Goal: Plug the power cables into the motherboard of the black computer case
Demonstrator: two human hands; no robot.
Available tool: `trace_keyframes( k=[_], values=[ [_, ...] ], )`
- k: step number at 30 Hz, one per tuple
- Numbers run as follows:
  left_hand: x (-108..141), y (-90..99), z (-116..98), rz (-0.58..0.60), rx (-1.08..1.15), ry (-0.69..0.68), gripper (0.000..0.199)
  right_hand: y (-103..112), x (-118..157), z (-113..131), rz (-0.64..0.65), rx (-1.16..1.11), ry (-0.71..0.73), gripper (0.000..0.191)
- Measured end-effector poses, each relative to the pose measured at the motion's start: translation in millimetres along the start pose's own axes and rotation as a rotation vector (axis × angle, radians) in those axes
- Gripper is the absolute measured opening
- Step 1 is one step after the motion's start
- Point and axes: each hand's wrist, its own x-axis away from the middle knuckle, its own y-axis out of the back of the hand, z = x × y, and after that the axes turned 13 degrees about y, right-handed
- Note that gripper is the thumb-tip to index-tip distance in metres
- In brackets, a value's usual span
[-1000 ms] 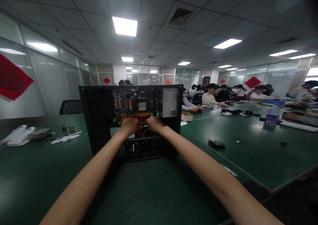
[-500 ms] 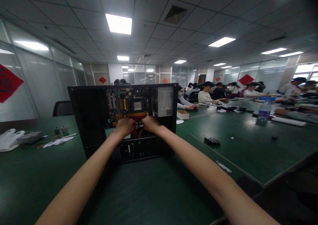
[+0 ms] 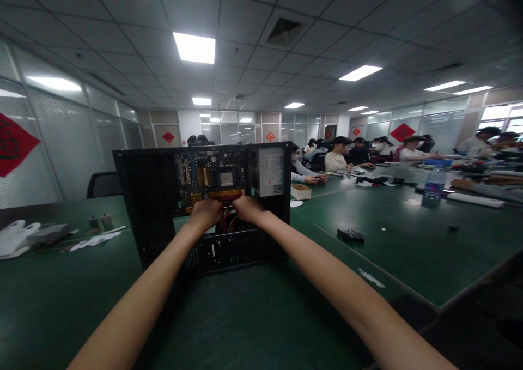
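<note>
In front of me on the green table stands a black computer case with its side open. A motherboard is mounted inside, and a silver power supply sits at its upper right. My left hand is closed at the board's lower edge, at the left end of the red and yellow memory slots. At their right end, my right hand is closed too. What the fingers press or grip is hidden behind the hands. Coloured cables hang between and below them.
To the left lie a white plastic bag, a grey box and paper scraps. On the right are a black plastic part, a small open box and a water bottle. Other people sit farther back.
The view has tilted slightly, so the case and table sit a little lower in the picture. Both hands stay closed at the memory slots, with hardly any shift.
</note>
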Motion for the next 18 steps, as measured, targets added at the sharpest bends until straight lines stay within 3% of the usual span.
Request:
trace_keyframes(
  k=[18],
  values=[
    [1.0, 1.3, -0.7, 0.011, 0.007, -0.004, 0.038, -0.3, -0.2, 1.0, 0.002, 0.014, -0.008, 0.033]
  ],
)
